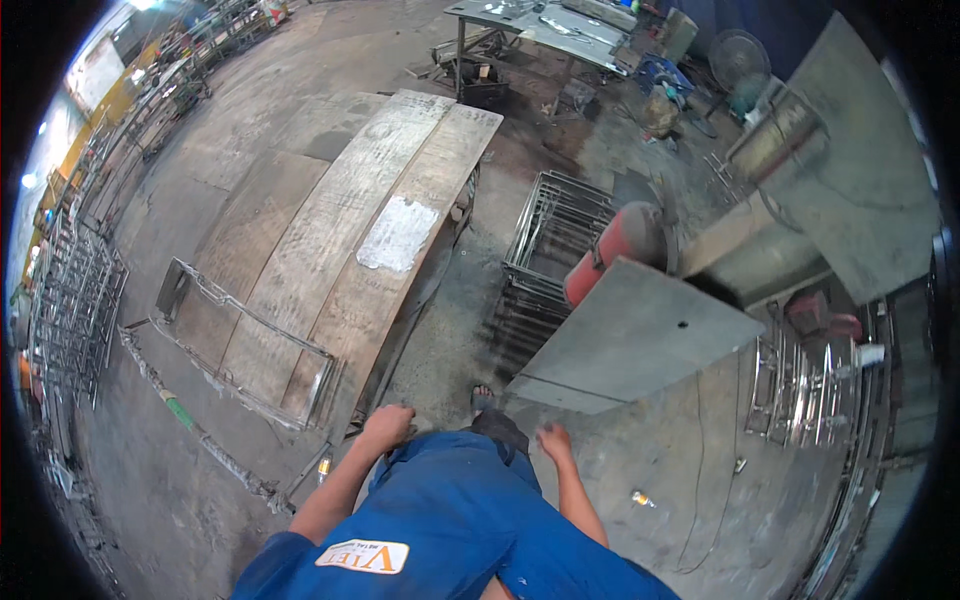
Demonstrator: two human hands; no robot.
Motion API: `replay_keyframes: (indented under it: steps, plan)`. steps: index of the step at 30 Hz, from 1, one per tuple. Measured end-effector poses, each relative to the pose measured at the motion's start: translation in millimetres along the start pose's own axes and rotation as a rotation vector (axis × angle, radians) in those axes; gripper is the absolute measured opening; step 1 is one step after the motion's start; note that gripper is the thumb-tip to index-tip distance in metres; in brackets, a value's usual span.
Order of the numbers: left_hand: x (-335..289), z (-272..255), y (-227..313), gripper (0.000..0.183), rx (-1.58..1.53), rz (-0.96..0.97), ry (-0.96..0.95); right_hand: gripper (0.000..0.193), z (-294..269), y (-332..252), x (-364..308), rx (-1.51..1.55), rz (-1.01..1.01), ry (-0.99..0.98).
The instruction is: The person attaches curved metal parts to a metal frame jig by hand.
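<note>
Steel racks (pixel 75 310), wire-framed and stacked, fill the far left edge of the workshop floor (pixel 180 480).

Next item: a bent metal frame (pixel 240 350), leaning against the near left edge of the long workbench (pixel 350 250). A thin rod with a green band (pixel 178 412) lies on the floor just below it.

Workbench: worn wooden planks, running from near me away toward the top; a pale patch of paper or paint (pixel 398 233) sits near its right edge.

My left hand (pixel 388 426): hangs at the near end of the workbench, beside the frame's corner. Fingers curled into a loose fist; I cannot tell whether they touch the bench or hold anything.

Between the hands: my blue trousers and one foot (pixel 483 398) on the concrete.

My right hand (pixel 553 441): fingers spread and loose, holding nothing, just beside the near corner of a grey flat sheet (pixel 630 340).

Behind the sheet: a wire basket frame (pixel 550 240) standing on the floor, and a red cylinder (pixel 615 250) lying across the sheet's far edge.

Far right: a large grey panel (pixel 860 190) tilted up, and shiny wire racks (pixel 800 380) beneath it. A steel table (pixel 540 25) with tools stands at the top, a fan (pixel 738 58) to its right.
</note>
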State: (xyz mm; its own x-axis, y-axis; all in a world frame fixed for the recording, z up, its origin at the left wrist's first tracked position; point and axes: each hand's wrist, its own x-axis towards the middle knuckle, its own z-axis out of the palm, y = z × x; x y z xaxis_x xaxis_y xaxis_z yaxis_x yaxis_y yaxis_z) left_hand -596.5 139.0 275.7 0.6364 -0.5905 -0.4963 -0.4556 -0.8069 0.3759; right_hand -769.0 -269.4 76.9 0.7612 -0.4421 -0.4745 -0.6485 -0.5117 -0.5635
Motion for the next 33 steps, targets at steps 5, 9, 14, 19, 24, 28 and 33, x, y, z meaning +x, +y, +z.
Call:
replay_keyframes:
  steps: [5, 9, 14, 19, 24, 28, 33]
  plan:
    - [40.0, -83.8, 9.6, 0.033, -0.398, -0.269, 0.336, 0.026, -68.1, -225.1, 153.1, 0.343, -0.274, -0.303]
    - [97.3, -121.8, -2.5, 0.032, -0.409, -0.349, 0.473, 0.023, -92.0, -369.5, 238.3, 0.39, -0.378, -0.447]
    - [158.9, -149.8, -57.3, 0.032, -0.575, -0.593, 0.472, 0.027, -86.3, -481.1, 333.7, 0.657, -0.201, -0.664]
    - [247.8, -203.2, -151.8, 0.031, -0.439, -0.555, 0.38, 0.029, -87.5, -515.5, 432.5, 0.57, -0.103, -0.671]
    - [349.3, -342.5, -219.4, 0.035, -0.283, -0.469, 0.334, 0.027, -155.7, -542.8, 517.7, 0.838, 0.1, -0.485]
    - [429.5, -472.6, -224.2, 0.037, -0.238, -0.322, 0.469, 0.019, -214.7, -535.9, 596.5, 1.046, 0.143, -0.244]
    - [560.6, -536.5, -226.6, 0.036, -0.427, -0.244, 0.549, 0.015, -257.5, -505.1, 695.4, 1.271, 0.227, -0.029]
